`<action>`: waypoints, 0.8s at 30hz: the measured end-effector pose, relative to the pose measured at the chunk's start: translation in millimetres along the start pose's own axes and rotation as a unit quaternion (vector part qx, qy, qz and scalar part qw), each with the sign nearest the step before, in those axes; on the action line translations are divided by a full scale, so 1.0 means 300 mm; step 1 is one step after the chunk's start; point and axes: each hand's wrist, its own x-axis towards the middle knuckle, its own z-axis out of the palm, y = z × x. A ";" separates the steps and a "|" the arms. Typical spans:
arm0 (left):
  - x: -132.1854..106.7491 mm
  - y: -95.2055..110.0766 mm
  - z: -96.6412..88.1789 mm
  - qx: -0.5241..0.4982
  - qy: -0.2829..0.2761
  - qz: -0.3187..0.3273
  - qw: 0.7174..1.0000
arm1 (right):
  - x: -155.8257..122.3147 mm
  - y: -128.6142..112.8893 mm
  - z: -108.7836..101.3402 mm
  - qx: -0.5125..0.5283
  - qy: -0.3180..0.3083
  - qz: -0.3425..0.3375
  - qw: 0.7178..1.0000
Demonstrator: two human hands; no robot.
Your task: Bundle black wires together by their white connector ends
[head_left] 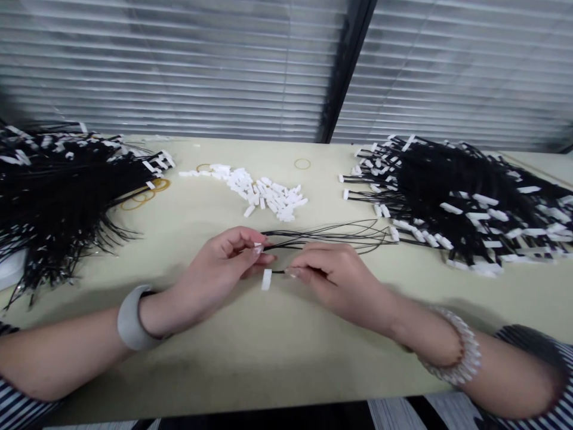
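Near the middle of the table, my left hand [233, 254] pinches a white connector [257, 248] between thumb and fingers. Thin black wires [331, 232] run from it to the right, spreading in loose loops behind my other hand. My right hand [340, 278] is closed in a pinch on a short black wire [278, 272]. At that wire's left end sits a white connector housing [266, 279], just below my left fingertips. Whether the two wires belong to one harness is hidden by my fingers.
White connector housings [268, 194] lie in a loose pile beyond my hands. Large heaps of black wires with white ends stand at left [58, 179] and right [452, 185]. A rubber band [302, 163] lies near the back edge, below window blinds [179, 65].
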 end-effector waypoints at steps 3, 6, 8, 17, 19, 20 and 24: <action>-0.004 0.000 0.001 0.018 -0.011 0.012 1.000 | 0.007 0.000 0.009 0.044 -0.032 0.062 0.997; -0.011 0.005 0.003 0.054 -0.025 0.029 0.998 | 0.012 0.002 0.019 0.049 -0.061 0.106 0.991; -0.016 0.008 0.001 0.088 -0.035 0.053 0.994 | 0.016 0.005 0.021 0.052 -0.063 0.128 0.988; -0.015 0.000 -0.008 0.108 -0.066 0.057 0.990 | 0.019 -0.004 0.022 0.055 -0.027 0.132 0.989; -0.012 -0.004 -0.008 0.106 -0.062 0.061 0.990 | 0.023 -0.001 0.004 0.056 0.000 0.113 0.992; -0.012 -0.006 -0.008 0.107 -0.060 0.062 0.991 | 0.026 0.004 -0.011 0.056 0.024 0.097 0.993; -0.017 -0.007 -0.015 0.113 -0.052 0.057 0.991 | 0.034 0.052 -0.092 0.003 0.087 0.036 0.996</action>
